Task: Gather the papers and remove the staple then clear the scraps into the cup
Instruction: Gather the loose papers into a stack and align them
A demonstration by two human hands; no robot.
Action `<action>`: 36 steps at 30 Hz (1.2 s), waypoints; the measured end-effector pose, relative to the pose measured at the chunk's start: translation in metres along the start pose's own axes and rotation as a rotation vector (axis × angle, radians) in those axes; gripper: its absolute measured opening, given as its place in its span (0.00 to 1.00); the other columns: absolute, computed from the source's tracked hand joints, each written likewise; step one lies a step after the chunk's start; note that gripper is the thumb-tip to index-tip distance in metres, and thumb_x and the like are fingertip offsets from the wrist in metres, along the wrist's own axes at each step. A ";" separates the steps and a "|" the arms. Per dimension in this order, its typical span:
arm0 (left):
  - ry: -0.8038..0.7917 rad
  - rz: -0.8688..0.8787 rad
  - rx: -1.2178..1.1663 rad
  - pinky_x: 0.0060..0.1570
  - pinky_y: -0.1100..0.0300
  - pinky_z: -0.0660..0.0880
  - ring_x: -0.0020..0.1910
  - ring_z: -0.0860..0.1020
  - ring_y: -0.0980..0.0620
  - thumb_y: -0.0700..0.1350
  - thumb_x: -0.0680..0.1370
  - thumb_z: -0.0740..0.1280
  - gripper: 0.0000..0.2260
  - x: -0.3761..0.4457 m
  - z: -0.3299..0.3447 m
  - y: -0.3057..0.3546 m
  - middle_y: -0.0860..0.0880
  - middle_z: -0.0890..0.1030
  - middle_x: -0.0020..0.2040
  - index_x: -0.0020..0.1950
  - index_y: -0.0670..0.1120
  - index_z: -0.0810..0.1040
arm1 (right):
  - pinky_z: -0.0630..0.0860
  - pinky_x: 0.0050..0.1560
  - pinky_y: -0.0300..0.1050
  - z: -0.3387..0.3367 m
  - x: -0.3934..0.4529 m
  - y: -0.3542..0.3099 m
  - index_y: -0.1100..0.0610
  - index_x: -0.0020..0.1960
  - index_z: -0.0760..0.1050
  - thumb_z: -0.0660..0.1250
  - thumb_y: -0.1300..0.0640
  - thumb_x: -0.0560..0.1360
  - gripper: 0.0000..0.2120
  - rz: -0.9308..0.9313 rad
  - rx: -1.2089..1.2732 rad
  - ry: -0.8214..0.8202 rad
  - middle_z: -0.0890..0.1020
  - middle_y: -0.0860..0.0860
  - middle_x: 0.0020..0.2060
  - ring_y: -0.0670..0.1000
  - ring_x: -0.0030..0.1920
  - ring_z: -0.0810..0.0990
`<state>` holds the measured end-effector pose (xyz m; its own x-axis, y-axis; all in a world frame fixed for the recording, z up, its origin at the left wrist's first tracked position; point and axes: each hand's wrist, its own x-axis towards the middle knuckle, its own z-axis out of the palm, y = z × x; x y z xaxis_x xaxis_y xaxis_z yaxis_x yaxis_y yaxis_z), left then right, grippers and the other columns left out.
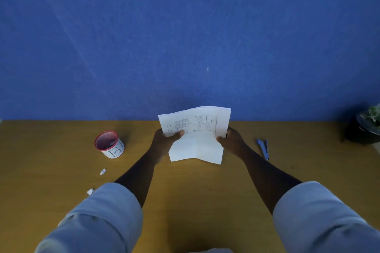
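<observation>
A wooden table [195, 191] is stretching across the lower part of the view. A blue wall [185, 37] is rising straight from the table's far edge and filling everything above it. At the table's far right corner, close against the wall, a dark pot [358, 135] is sitting with a green leafy plant [373, 113] growing in it, partly cut off by the frame.

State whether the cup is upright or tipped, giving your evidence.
Upright: the cup stands on the table, red rim uppermost, with scraps inside.
</observation>
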<state>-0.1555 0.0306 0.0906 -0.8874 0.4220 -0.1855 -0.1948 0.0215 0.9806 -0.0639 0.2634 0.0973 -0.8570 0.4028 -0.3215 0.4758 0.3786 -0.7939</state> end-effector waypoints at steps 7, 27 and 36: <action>-0.058 0.008 0.047 0.51 0.56 0.82 0.56 0.82 0.52 0.41 0.72 0.77 0.19 0.000 -0.003 -0.002 0.51 0.83 0.56 0.59 0.50 0.77 | 0.72 0.36 0.35 -0.001 -0.001 0.007 0.58 0.64 0.72 0.66 0.64 0.73 0.20 -0.005 -0.007 -0.008 0.80 0.55 0.58 0.47 0.42 0.77; -0.042 0.046 -0.025 0.44 0.62 0.81 0.53 0.84 0.50 0.48 0.74 0.76 0.17 0.004 0.002 0.016 0.51 0.86 0.55 0.60 0.45 0.80 | 0.73 0.38 0.32 -0.006 0.002 0.012 0.55 0.61 0.75 0.68 0.61 0.74 0.16 -0.043 0.026 0.018 0.81 0.52 0.56 0.42 0.38 0.76; 0.131 0.178 0.041 0.36 0.68 0.76 0.45 0.84 0.57 0.53 0.77 0.71 0.11 0.013 0.008 0.035 0.51 0.86 0.48 0.52 0.47 0.83 | 0.72 0.43 0.37 -0.003 0.004 0.012 0.57 0.66 0.71 0.68 0.60 0.75 0.19 -0.043 0.022 0.009 0.78 0.54 0.62 0.50 0.48 0.75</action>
<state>-0.1703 0.0438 0.1230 -0.9535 0.3011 -0.0135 -0.0156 -0.0047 0.9999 -0.0611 0.2726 0.0882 -0.8749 0.3936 -0.2821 0.4337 0.3777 -0.8181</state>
